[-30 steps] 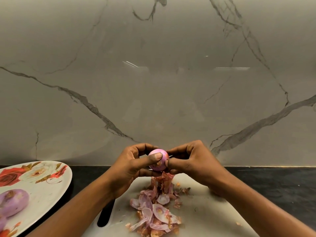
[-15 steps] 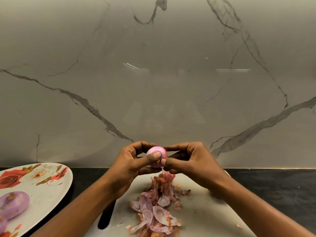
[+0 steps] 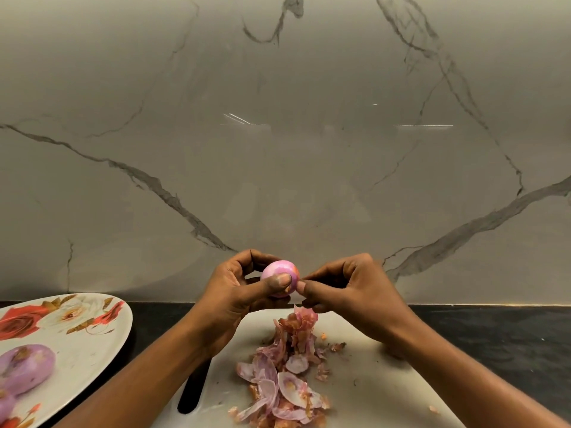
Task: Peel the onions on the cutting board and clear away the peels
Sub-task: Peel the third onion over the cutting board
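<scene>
Starting closest: got a messy heap of peels at 6 o'clock in the view, pink and papery, spread over the middle of the white cutting board. Also seeing a dark slot at the board's 9 o'clock edge, half under the left forearm. Can't tell whether a handle hole or something lying there.

Out at 8 o'clock, a flowery plate on the dark counter, carrying one peeled onion, pale purple. Plus a sliver of a second peeled onion right at the frame's edge.

Further back, both hands up in the air over the far end of the board, just above the top of the heap. Got the left hand curled round the onion, thumb flat across the front, fingers wrapped behind, so a proper grip. Right hand in from 3 o'clock, thumb and forefinger pinched together right at the onion's 4 o'clock edge, touching it. Too small to tell about any skin caught in that pinch.

Onion itself: small, shiny pink, orange patch at its 2 o'clock, off the board, poking out of the left grip toward the right fingertips.

Way back at 12 o'clock, just a grey marble wall with dark veins.
</scene>
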A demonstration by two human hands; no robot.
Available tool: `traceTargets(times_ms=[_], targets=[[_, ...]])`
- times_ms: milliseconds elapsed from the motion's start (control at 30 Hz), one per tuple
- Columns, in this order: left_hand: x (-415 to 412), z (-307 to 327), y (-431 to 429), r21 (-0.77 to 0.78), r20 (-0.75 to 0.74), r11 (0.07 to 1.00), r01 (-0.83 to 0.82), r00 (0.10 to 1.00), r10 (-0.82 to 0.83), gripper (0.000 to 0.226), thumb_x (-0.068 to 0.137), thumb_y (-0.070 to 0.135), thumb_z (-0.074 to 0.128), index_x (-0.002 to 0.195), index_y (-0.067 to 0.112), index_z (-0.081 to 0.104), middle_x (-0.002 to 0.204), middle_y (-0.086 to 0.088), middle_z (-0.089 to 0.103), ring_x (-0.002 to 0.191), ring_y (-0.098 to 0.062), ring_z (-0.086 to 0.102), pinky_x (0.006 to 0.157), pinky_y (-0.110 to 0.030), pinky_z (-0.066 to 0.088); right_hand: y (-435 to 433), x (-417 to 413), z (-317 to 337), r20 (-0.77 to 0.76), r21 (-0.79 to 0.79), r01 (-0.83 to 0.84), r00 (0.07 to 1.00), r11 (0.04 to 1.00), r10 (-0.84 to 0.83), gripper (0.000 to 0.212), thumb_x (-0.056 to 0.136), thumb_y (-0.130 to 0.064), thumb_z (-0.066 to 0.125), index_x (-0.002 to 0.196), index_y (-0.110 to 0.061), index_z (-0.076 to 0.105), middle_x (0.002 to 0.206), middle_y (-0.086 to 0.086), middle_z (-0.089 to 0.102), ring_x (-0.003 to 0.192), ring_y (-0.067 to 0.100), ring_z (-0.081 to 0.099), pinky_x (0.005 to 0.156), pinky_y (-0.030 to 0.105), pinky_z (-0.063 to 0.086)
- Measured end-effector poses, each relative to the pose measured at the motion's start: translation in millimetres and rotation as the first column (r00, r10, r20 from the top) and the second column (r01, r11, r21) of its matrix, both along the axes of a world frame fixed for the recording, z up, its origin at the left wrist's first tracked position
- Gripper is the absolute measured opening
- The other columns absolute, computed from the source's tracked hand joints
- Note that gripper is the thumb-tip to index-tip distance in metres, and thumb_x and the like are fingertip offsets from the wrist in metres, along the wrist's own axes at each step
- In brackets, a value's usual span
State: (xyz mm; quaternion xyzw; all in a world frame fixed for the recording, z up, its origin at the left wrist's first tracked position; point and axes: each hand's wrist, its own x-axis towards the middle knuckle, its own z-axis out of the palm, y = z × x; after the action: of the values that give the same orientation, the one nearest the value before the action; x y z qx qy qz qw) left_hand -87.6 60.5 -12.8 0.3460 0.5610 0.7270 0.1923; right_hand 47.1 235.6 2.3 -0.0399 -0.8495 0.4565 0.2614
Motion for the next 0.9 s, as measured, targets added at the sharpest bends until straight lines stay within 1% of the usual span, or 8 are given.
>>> traceTargets(times_ms=[67,133,267,367,500,633,767,900], targets=[[1,-1,0,-0.001,-0.004,1.0,-0.001,1.0,0.001,0.06,0.064,0.015,0.089,0.118,0.003,0.066,0.106,-0.007,0.076,0.099,-0.035,0.077,0.077,-0.039,0.065,-1,0,-2,-0.003,0.05,0.003,1.0,0.999,-0.003,0.011,0.091,-0.023,0.083,0.099,-0.015,0.085,0.082,-0.001,0.082,0.077,0.018,0.08,0.076,0.038,0.068],[1,-1,1,-0.009,-0.009,1.0,0.0,1.0,0.0,0.06,0.062,0.015,0.09,0.116,0.004,0.066,0.106,-0.007,0.076,0.1,-0.035,0.077,0.079,-0.04,0.065,-1,-1,-3,-0.02,0.076,0.026,0.999,0.997,-0.025,0.007,0.093,-0.018,0.081,0.097,-0.016,0.085,0.079,-0.002,0.081,0.074,0.017,0.079,0.075,0.037,0.068],[2,-1,1,-0.02,-0.011,1.0,-0.004,1.0,0.004,0.059,0.064,0.018,0.089,0.117,0.005,0.068,0.118,-0.016,0.07,0.103,-0.039,0.076,0.08,-0.042,0.066,-2,-1,-2,-0.046,0.097,0.063,0.997,0.993,-0.059,0.008,0.092,-0.012,0.078,0.088,-0.016,0.084,0.075,-0.002,0.079,0.07,0.014,0.078,0.072,0.033,0.067],[1,-2,1,-0.018,0.014,0.999,0.037,0.999,-0.036,0.052,0.076,0.018,0.093,0.12,0.004,0.069,0.123,-0.021,0.069,0.106,-0.042,0.074,0.082,-0.041,0.065,0,-1,0,-0.055,0.051,0.095,0.994,0.994,-0.092,0.008,0.092,-0.012,0.079,0.085,-0.012,0.083,0.073,0.001,0.079,0.069,0.015,0.078,0.071,0.033,0.067],[-2,-2,0,0.026,0.086,0.992,0.124,0.988,-0.126,0.047,0.083,0.021,0.079,0.125,0.002,0.067,0.124,-0.027,0.07,0.109,-0.048,0.072,0.087,-0.043,0.065,4,-1,2,-0.053,-0.022,0.127,0.99,0.992,-0.128,0.011,0.091,-0.014,0.08,0.082,-0.011,0.082,0.073,0.004,0.079,0.068,0.017,0.079,0.069,0.033,0.067],[-2,1,-2,0.064,0.134,0.981,0.183,0.973,-0.19,0.051,0.086,0.021,0.072,0.13,-0.002,0.063,0.122,-0.032,0.07,0.109,-0.05,0.072,0.086,-0.043,0.065,8,-1,3,-0.019,-0.013,0.175,0.984,0.984,-0.175,0.013,0.091,-0.015,0.081,0.079,-0.012,0.081,0.071,0.004,0.078,0.066,0.016,0.078,0.067,0.032,0.066],[-3,0,-2,0.024,0.108,0.989,0.147,0.983,-0.149,0.049,0.086,0.026,0.072,0.127,-0.001,0.066,0.121,-0.03,0.071,0.108,-0.048,0.073,0.083,-0.042,0.066,10,-1,4,0.08,0.001,0.122,0.989,0.993,-0.122,0.005,0.086,-0.007,0.084,0.083,-0.009,0.081,0.072,0.007,0.079,0.07,0.023,0.079,0.068,0.039,0.067],[-4,0,-2,-0.042,0.051,0.996,0.075,0.996,-0.073,0.044,0.083,0.03,0.077,0.12,0.007,0.073,0.117,-0.023,0.074,0.106,-0.043,0.075,0.077,-0.039,0.065,8,0,5,0.11,-0.133,0.038,0.994,0.99,-0.023,0.014,0.086,-0.004,0.085,0.098,-0.007,0.08,0.083,0.011,0.081,0.079,0.026,0.081,0.075,0.04,0.068]])
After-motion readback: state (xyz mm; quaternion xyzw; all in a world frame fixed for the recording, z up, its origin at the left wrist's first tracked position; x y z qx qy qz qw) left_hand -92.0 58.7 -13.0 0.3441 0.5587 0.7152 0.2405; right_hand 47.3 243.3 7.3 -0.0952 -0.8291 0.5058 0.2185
